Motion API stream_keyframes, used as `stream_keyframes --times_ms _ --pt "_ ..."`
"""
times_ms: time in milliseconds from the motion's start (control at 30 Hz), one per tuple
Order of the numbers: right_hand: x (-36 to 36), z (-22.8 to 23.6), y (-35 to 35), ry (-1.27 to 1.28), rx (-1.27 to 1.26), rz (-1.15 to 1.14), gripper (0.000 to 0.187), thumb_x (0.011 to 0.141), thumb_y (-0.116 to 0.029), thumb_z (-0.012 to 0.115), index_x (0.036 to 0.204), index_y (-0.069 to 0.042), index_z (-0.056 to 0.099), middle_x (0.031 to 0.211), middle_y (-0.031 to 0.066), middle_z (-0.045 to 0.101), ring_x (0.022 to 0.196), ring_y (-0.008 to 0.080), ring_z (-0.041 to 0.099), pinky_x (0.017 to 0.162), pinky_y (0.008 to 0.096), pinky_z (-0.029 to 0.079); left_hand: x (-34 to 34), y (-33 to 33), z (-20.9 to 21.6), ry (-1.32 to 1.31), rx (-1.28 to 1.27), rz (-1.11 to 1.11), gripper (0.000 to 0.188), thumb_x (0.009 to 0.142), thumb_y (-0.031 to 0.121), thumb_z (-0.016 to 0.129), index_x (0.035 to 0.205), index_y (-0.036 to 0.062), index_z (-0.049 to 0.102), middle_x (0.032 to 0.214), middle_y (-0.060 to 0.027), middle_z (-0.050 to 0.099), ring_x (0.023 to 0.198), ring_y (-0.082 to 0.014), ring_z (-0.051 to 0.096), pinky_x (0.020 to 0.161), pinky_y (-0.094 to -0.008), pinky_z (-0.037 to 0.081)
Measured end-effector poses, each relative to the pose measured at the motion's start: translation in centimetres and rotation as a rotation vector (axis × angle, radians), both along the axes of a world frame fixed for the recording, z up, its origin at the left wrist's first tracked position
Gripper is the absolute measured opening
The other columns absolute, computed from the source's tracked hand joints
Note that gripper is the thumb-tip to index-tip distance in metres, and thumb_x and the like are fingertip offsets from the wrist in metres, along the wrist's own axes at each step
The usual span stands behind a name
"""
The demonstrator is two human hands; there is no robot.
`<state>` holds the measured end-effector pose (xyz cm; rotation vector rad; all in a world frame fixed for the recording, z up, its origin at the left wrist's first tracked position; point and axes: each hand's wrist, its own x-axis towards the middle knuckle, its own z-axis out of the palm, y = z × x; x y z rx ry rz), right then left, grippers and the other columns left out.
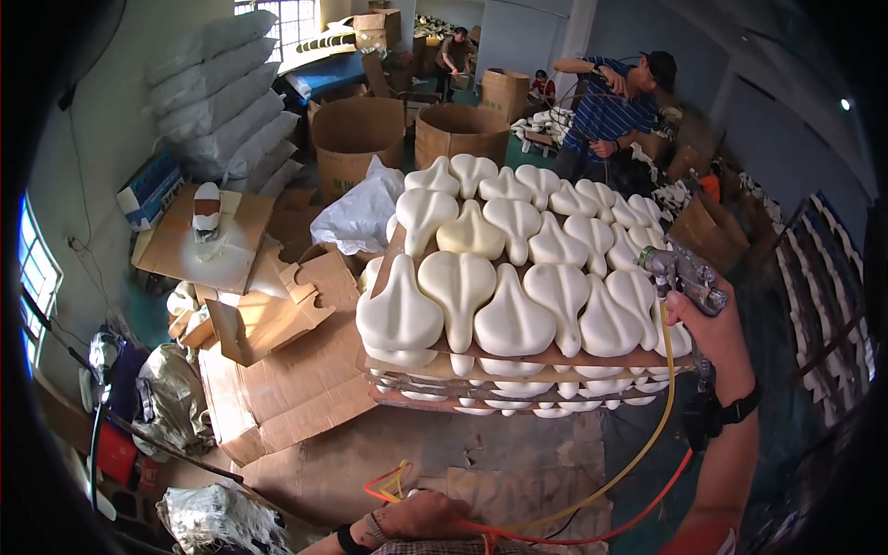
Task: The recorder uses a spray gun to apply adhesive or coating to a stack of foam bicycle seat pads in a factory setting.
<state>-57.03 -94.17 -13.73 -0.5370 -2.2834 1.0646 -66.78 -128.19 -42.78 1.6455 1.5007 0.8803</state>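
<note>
My right hand (714, 324) is wrapped round a metal spray gun (689, 276), raised at the right end of a stack of white foam bicycle saddle pads (513, 314). The gun's nozzle end points left, over the pads. Rows of pads lie on the top board (481, 353), with more layers beneath. From the gun a yellow hose (662, 430) curves down toward my left hand (416, 516), low at the front. That hand is closed round the yellow hose and a red hose (638, 507); a loop of them sticks out past its fingers.
Flattened cardboard (287, 398) lies left of the stack. Behind are round cardboard drums (359, 139), a white plastic bag (361, 208) and piled white sacks (222, 92). A co-worker in a striped shirt (601, 116) stands behind the stack; racks of pads (814, 305) line the right.
</note>
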Motion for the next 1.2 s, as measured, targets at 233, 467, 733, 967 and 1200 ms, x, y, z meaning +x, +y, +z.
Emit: stream_keyframes --times_ms 233,467,733,967,1200 --pt "3.7 -0.5 -2.5 -0.168 0.035 -0.042 0.047 0.078 -0.007 0.069 0.121 0.003 0.052 0.094 0.0037 0.064 0.078 0.0059 0.057 0.070 0.0220 0.047 0.3 -0.2 -0.5 0.009 -0.069 0.004 0.031 0.085 0.037 0.063 0.103 0.0124 0.064 0.077 -0.0138 0.065 0.071 -0.0328 0.064 0.064 -0.0386 0.052" --pt "4.8 0.4 -3.0 -0.017 -0.096 -0.073 0.047 0.078 -0.006 0.068 0.122 0.002 0.052 0.094 0.0047 0.063 0.075 0.0070 0.057 0.070 0.0232 0.048 1.7 1.3 1.4 0.013 -0.021 -0.051 0.028 0.084 0.038 0.063 0.091 0.0104 0.062 0.069 -0.0150 0.060 0.068 -0.0345 0.063 0.059 -0.0402 0.050" --pt "10.3 -0.1 -6.2 -0.228 0.065 0.075 0.046 0.074 -0.003 0.067 0.118 0.003 0.054 0.086 0.0060 0.065 0.078 0.0083 0.058 0.075 0.0242 0.046 3.9 1.6 4.8 -0.028 -0.110 -0.078 0.038 0.085 0.045 0.059 0.099 0.0102 0.066 0.077 -0.0141 0.065 0.074 -0.0340 0.064 0.066 -0.0409 0.051" --pt "13.5 0.7 -7.2 -0.230 0.037 0.111 0.047 0.075 -0.005 0.068 0.118 0.002 0.054 0.086 0.0078 0.066 0.076 0.0112 0.061 0.071 0.0245 0.046 7.7 2.1 3.6 0.035 -0.100 -0.102 0.042 0.084 0.049 0.058 0.097 0.0104 0.067 0.078 -0.0150 0.065 0.072 -0.0345 0.064 0.065 -0.0412 0.051" --pt "17.7 0.6 -7.7 -0.185 0.067 0.024 0.046 0.074 -0.006 0.067 0.118 0.002 0.054 0.082 0.0072 0.066 0.071 0.0104 0.060 0.065 0.0238 0.046 10.8 1.7 3.5 0.046 -0.054 -0.078 0.035 0.082 0.041 0.065 0.092 0.0082 0.061 0.067 -0.0150 0.061 0.067 -0.0349 0.064 0.058 -0.0410 0.050"
